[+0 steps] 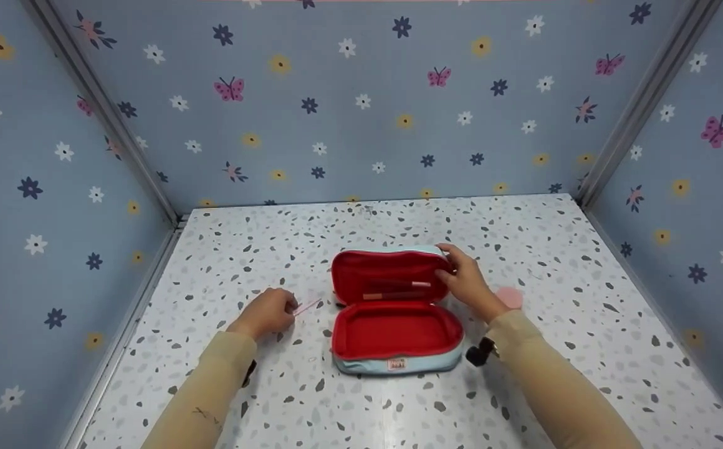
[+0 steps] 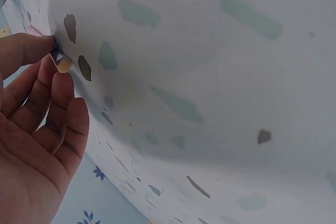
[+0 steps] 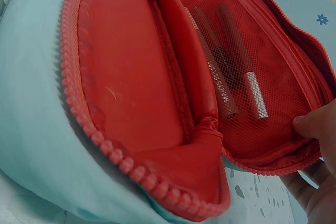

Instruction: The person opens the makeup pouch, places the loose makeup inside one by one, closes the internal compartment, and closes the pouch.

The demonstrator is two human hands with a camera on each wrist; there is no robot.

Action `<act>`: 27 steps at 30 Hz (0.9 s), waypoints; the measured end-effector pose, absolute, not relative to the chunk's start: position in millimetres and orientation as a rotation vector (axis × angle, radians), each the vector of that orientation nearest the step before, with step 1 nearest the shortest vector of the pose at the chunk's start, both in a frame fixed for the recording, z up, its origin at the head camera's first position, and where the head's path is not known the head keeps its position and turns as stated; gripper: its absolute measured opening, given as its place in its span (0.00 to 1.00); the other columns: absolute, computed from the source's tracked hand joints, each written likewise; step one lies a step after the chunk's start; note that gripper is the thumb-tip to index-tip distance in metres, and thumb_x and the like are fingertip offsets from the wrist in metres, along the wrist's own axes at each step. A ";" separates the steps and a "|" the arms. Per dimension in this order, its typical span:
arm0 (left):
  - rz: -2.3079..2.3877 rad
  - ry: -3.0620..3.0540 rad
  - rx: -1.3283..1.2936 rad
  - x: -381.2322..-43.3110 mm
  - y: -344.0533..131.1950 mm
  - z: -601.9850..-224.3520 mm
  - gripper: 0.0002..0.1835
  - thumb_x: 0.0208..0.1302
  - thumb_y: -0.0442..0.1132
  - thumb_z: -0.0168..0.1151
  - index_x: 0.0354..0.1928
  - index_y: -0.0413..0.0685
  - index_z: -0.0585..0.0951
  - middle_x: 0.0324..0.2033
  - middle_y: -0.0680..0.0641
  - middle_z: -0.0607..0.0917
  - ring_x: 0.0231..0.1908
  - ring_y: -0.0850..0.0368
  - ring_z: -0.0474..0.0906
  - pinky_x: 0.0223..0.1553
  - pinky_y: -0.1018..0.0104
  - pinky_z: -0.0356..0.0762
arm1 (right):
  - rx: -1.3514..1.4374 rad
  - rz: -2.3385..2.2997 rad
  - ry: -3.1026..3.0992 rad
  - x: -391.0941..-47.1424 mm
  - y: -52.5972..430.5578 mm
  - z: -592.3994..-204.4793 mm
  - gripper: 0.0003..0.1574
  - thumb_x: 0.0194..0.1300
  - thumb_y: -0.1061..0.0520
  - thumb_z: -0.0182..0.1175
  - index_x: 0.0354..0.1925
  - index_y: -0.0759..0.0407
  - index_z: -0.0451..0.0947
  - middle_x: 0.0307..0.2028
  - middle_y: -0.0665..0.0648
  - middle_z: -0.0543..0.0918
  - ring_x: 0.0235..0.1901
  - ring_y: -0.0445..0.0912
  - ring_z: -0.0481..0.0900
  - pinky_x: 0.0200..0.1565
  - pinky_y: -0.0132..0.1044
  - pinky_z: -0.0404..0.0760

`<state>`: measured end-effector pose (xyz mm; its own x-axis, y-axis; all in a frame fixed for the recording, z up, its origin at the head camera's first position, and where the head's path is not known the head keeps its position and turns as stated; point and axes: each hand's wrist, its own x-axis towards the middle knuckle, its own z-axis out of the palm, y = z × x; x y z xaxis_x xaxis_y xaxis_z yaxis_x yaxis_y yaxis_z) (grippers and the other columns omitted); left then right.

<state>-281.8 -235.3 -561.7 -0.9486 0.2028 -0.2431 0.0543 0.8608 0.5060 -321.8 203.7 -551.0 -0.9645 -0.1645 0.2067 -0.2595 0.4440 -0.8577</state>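
3 blue flowered walls [image 1: 361, 134], meeting at 2 grey posts [image 1: 103, 109], border a white speckled tabletop [image 1: 386, 411].

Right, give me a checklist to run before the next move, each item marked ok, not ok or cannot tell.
1. Pouch unzipped and open: ok.
2. Lid steadied: ok, right hand grips its edge.
3. Slim pink item gripped: ok, left hand pinches it.
4. Slim pink item inside the pouch: not ok, it's outside.
5. Tubes behind the mesh pocket: ok.
6. Mesh pocket fully closed: cannot tell.
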 end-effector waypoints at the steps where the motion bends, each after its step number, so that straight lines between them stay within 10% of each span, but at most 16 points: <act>1: 0.731 2.748 0.195 -282.2 -234.9 -561.9 0.16 0.61 0.29 0.65 0.51 0.40 0.89 0.38 0.46 0.87 0.39 0.51 0.80 0.52 0.49 0.83 | 0.379 1.566 -2.592 -321.8 203.6 -550.8 0.34 0.68 0.75 0.64 0.71 0.65 0.75 0.46 0.71 0.89 0.43 0.52 0.85 0.42 0.30 0.83; 27: 0.651 2.751 0.301 -282.4 -230.4 -562.3 0.01 0.57 0.31 0.67 0.31 0.43 0.85 0.25 0.49 0.82 0.27 0.55 0.76 0.29 0.62 0.73 | 0.375 1.526 -2.602 -320.9 203.2 -549.7 0.34 0.68 0.75 0.64 0.70 0.64 0.75 0.43 0.70 0.88 0.40 0.50 0.84 0.39 0.27 0.81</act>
